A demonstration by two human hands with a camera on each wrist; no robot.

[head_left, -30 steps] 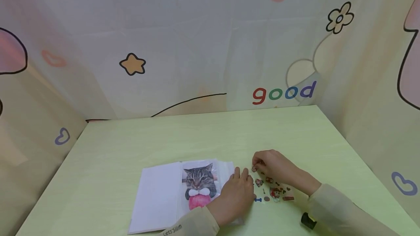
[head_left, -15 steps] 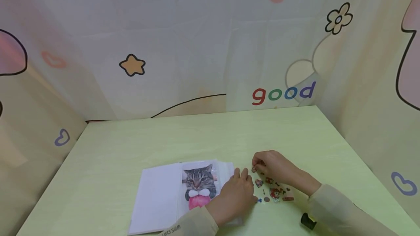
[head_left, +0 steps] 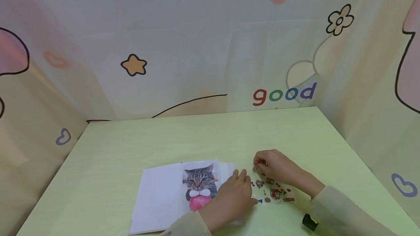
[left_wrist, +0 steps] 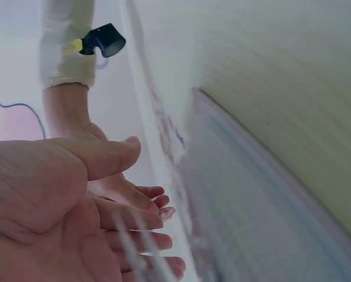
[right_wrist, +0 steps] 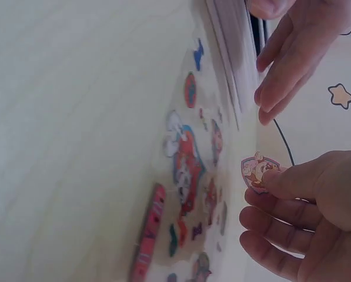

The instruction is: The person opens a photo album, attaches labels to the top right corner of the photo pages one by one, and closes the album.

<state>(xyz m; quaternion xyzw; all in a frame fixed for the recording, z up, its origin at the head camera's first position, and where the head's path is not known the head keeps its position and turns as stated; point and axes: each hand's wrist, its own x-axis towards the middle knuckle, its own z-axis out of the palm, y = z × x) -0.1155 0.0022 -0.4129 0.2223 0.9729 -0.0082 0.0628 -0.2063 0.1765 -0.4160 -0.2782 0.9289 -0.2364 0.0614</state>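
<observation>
Your right hand [head_left: 273, 166] pinches a small shield-shaped sticker [right_wrist: 256, 172] between thumb and fingertips, just above the sticker sheet [head_left: 272, 190] lying flat on the surface [head_left: 197, 137]. Your left hand [head_left: 234, 194], fingers relaxed and straight, rests on the sheet's left edge beside the open booklet [head_left: 164, 196] bearing a cat picture [head_left: 199, 187].

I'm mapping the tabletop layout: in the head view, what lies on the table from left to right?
Open notebook → cat picture → left hand → sticker sheet → black wrist camera.
</observation>
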